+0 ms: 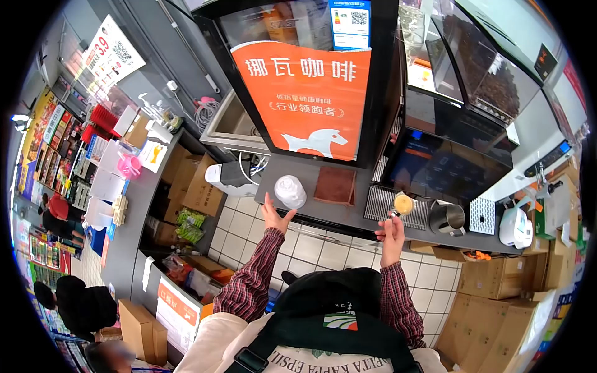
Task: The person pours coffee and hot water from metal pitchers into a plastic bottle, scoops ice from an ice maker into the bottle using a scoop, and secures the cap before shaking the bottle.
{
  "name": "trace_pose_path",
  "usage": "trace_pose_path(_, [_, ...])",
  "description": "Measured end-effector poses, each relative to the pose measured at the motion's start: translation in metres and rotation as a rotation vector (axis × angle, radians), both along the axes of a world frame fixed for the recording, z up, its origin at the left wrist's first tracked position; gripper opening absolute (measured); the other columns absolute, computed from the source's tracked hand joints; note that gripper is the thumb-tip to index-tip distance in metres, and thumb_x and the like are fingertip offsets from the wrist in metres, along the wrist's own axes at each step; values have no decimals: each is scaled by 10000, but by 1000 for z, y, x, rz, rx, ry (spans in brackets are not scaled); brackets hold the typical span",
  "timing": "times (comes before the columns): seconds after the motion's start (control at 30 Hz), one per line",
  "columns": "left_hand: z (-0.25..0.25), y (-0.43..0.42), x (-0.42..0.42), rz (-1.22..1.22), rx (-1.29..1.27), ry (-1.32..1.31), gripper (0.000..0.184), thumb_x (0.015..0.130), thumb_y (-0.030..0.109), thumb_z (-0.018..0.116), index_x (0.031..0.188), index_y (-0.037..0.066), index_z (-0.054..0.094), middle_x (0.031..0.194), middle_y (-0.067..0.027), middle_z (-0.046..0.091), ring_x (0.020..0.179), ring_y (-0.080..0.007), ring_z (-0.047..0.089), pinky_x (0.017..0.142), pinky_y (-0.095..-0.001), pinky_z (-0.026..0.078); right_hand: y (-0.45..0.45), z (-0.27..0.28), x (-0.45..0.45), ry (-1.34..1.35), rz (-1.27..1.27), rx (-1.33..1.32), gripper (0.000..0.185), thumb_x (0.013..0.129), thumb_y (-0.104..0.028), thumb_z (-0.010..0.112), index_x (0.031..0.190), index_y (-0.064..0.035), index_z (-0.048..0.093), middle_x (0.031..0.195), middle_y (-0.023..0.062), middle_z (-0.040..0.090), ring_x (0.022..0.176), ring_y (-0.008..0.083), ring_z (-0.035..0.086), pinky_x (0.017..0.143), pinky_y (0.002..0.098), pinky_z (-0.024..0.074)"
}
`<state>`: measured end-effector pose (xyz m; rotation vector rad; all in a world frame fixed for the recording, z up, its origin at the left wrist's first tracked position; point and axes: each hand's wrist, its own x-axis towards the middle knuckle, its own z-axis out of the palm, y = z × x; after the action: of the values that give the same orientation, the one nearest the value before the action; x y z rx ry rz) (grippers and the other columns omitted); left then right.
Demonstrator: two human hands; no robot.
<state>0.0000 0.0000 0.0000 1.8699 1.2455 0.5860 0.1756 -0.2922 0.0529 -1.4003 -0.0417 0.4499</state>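
My left hand (277,217) has its fingers spread and holds nothing. Just beyond it, on the dark counter, stands a translucent whitish cup (290,192); I cannot tell if the fingertips touch it. My right hand (391,237) has its fingers closed at the near side of a small cup of coffee (403,204) with tan foam on top. That cup is over the ribbed drip tray (379,205) of the black coffee machine (444,161). A steel milk pitcher (448,219) stands to the right of the tray.
A folded brown cloth (335,186) lies between the whitish cup and drip tray. Behind it rises a cabinet with an orange sign (305,99). A sink (233,127) is at the left, cardboard boxes (497,311) at the right. Other people (78,304) are at far left.
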Motion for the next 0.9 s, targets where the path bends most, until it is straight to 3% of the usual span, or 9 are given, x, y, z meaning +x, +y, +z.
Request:
trace_pose_path(0.27, [-8, 34, 25, -149, 244, -3, 1199, 552, 186, 933, 1491, 45, 201, 1357, -209, 401, 1253, -371, 446, 1056, -436, 401, 11, 5, 6, 13, -2, -31, 339, 1008, -331, 521, 1210, -64, 574, 960, 26, 650, 697, 73, 589, 634, 210, 473])
trace_pose_path(0.4, [-38, 55, 31, -240, 190, -233, 1168, 475, 125, 960, 1432, 14, 299, 1366, -190, 427, 1264, -328, 450, 1092, -412, 371, 2, 12, 4, 3, -43, -74, 337, 1023, -352, 473, 1140, -59, 594, 983, 41, 644, 696, 86, 601, 629, 225, 477])
trace_pose_path(0.43, [-50, 63, 28, -261, 129, -285, 1117, 493, 97, 949, 1408, 12, 314, 1349, -184, 433, 1253, -310, 460, 1088, -405, 379, -1, 11, 2, -1, -52, -70, 336, 1025, -350, 467, 1125, -56, 594, 976, 40, 645, 693, 87, 603, 627, 228, 478])
trace_pose_path(0.5, [-22, 46, 29, -242, 51, -249, 1044, 529, 59, 923, 1383, 31, 324, 1326, -179, 443, 1221, -309, 488, 1070, -402, 397, -9, 7, 1, -5, -72, -90, 323, 1029, -345, 460, 1094, -58, 595, 969, 34, 648, 688, 87, 603, 627, 230, 476])
trace_pose_path(0.67, [-27, 52, 32, -195, 187, -143, 978, 566, 62, 891, 1373, 54, 339, 1309, -180, 478, 1217, -328, 510, 1045, -401, 415, -15, 6, 4, -50, -85, -149, 271, 1023, -286, 474, 1036, -40, 587, 921, 27, 660, 663, 90, 614, 598, 222, 473])
trace_pose_path(0.9, [9, 10, 27, -202, 135, -198, 911, 614, 38, 832, 1376, 57, 335, 1298, -167, 494, 1217, -306, 515, 1047, -391, 411, -21, 2, 16, -120, -73, -212, 293, 1024, -276, 465, 947, -16, 574, 853, 40, 654, 672, 117, 634, 600, 246, 494])
